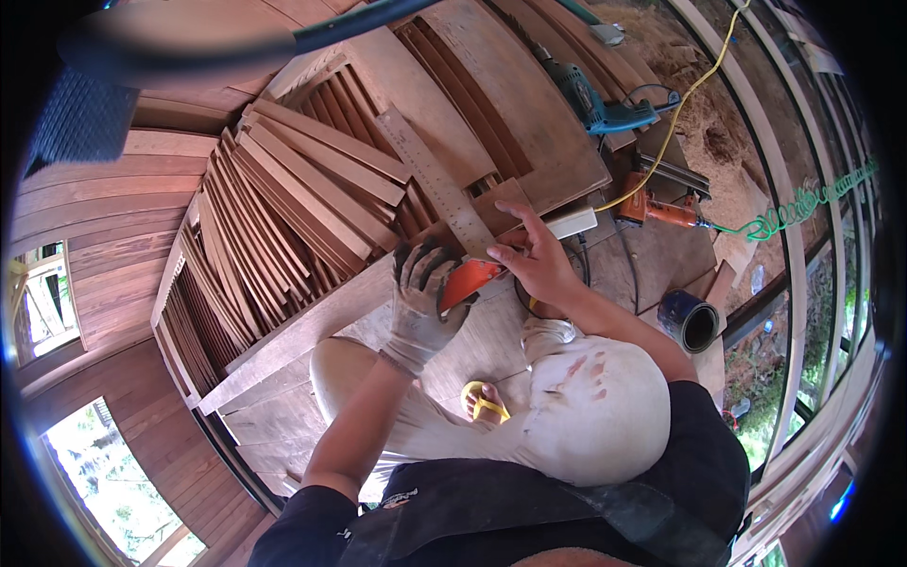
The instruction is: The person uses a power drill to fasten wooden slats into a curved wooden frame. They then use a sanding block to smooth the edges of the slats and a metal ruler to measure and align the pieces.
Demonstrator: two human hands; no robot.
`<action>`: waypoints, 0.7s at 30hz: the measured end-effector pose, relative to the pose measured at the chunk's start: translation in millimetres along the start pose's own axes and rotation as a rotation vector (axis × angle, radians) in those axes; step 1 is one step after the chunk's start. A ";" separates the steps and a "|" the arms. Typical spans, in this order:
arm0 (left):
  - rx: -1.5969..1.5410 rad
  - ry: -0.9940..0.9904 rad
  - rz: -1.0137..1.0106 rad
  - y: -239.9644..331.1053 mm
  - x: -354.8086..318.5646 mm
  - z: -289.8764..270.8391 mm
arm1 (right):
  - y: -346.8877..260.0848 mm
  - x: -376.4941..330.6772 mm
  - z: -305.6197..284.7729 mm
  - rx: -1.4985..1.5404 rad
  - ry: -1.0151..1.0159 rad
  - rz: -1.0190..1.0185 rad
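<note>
My left hand (420,307), in a pale glove with dark fingertips, grips the orange stock (470,283) of a carpenter's square. Its long, marked blade (435,184) stretches away over the wood. Beside the stock's right end is my bare right hand (539,260), its index finger stretched out and its thumb apart from it, close to the blade's near end. The other right fingers are partly hidden. Under and beyond the square lie thin wooden slats (307,175) and a small brown board (501,203).
Wide boards (510,104) lie beyond, with a blue-green power tool (595,104) on them. To the right are an orange air tool (652,208) with a green coiled hose (794,213), a yellow cord (685,104), a white power strip (572,224) and a dark blue can (688,321).
</note>
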State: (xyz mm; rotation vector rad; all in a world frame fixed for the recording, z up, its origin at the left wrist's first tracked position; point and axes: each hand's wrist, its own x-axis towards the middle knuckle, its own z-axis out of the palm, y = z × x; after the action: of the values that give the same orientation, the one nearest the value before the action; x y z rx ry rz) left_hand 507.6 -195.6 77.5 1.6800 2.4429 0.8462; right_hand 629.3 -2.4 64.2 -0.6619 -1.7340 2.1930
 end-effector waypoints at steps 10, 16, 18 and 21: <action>0.108 0.094 -0.138 -37.0 -8.9 -38.4 | 70.5 -35.3 -64.8 -0.072 0.518 0.117; -0.133 0.173 -0.316 -66.4 -40.8 -32.9 | 134.6 -79.9 -121.2 -0.760 0.670 0.186; -0.264 0.236 -0.394 -58.7 -34.2 -32.7 | 150.3 -92.5 -135.8 -1.050 0.689 -0.017; -0.247 0.182 -0.473 -75.2 -35.1 -31.5 | 176.2 -104.2 -144.5 -1.229 0.641 -0.001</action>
State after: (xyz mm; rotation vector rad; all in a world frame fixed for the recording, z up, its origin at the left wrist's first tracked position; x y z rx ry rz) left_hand 447.3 -258.5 60.3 0.9238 2.5520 1.1978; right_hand 804.4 26.2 -112.7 -1.3634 -2.4387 0.5041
